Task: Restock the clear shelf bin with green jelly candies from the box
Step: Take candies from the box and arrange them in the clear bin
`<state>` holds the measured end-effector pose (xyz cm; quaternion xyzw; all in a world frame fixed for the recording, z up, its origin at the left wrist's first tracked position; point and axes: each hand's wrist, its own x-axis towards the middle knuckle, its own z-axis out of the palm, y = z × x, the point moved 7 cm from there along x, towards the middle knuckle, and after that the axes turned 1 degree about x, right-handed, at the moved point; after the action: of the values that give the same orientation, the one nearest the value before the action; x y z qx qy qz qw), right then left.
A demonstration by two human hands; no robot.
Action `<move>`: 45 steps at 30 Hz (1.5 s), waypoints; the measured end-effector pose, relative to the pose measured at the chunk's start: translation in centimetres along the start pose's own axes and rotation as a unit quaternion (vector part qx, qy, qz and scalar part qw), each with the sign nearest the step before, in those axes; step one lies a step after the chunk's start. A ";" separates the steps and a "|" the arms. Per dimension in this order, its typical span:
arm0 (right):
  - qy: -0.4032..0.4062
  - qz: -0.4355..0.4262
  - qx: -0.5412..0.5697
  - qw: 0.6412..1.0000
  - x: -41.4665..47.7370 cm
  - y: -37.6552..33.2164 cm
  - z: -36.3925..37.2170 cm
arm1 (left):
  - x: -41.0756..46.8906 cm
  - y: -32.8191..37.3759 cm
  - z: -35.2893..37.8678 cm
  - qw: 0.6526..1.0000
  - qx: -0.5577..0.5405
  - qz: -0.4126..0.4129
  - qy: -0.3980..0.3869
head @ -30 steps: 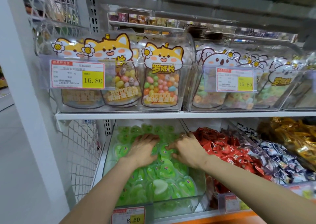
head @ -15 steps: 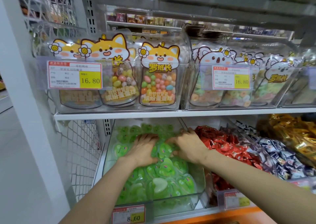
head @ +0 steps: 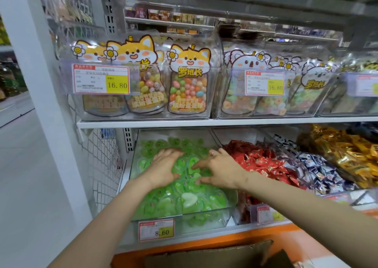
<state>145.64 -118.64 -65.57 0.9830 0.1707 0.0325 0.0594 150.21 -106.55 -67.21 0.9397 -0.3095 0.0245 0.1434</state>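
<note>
Pressing palm-down with left hand (head: 165, 168) and right hand (head: 222, 170), fingers spread and loose, gripping nothing, on glossy heart-shaped green jelly candies (head: 189, 200) heaped in the clear shelf bin (head: 232, 210) at lower centre of the frame. Tagged "8.60" on a red-edged price label (head: 156, 230) in front. At the bottom edge, a brown cardboard box (head: 214, 255). Right of the bin, crinkly red wrapped sweets (head: 266, 161). On the shelf above, cartoon bags (head: 189, 83) marked "罗班长", priced "16.80" on the upper tag (head: 101, 79).
</note>
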 end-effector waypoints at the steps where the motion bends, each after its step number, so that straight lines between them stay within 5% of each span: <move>1: -0.012 0.002 -0.008 1.000 0.1 -0.4 0.6 | -0.4 0.2 -0.4 1.000 -0.024 0.001 0.020; 5: -0.020 0.016 -0.013 1.000 0.4 -1.2 1.9 | -1.8 0.3 -1.1 0.984 -0.158 -0.033 0.072; 9: 0.034 0.062 0.070 0.995 0.2 -0.1 -0.3 | -2.3 0.3 -0.1 0.956 -0.282 -0.076 0.032; 11: 0.066 0.104 0.245 0.962 -0.1 1.5 -1.9 | -2.3 0.5 0.6 0.920 -0.378 -0.101 0.003; 13: 0.076 0.126 0.428 0.892 -0.6 2.4 -2.5 | -2.4 1.4 1.2 0.859 -0.495 -0.128 -0.033; 15: 0.069 0.133 0.506 0.849 -1.0 2.8 -2.6 | -2.4 2.6 1.7 0.800 -0.580 -0.140 -0.060; 18: 0.068 0.134 0.480 0.864 -1.8 2.9 -2.5 | -2.1 3.6 2.0 0.747 -0.644 -0.147 -0.069; 20: 0.077 0.128 0.382 0.912 -2.4 3.3 -2.7 | -1.9 3.8 2.5 0.732 -0.655 -0.169 -0.078; 23: 0.060 0.097 0.174 0.978 -3.2 2.7 -3.0 | -1.9 4.0 2.8 0.755 -0.620 -0.199 -0.078; 29: 0.073 0.060 0.031 0.995 -4.2 1.7 -3.0 | -2.0 5.2 3.4 0.787 -0.574 -0.200 -0.102; 31: 0.076 0.066 0.033 0.994 -3.7 2.5 -2.9 | -1.8 4.7 2.8 0.838 -0.506 -0.187 -0.080; 33: 0.053 0.080 0.011 0.995 -2.7 3.4 -2.6 | -1.1 2.9 1.4 0.926 -0.332 -0.180 -0.004; 35: 0.028 0.096 -0.017 0.995 -1.5 4.4 -2.3 | -0.9 1.2 -0.2 0.962 -0.185 -0.181 0.088; 45: -0.067 0.073 -0.107 0.989 2.3 5.0 0.9 | 0.1 1.5 0.8 0.984 -0.098 -0.084 0.121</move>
<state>149.58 -122.66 -65.69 0.9806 0.0901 -0.0113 0.1735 149.42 -107.98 -67.61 0.9338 -0.2109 0.0951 0.2729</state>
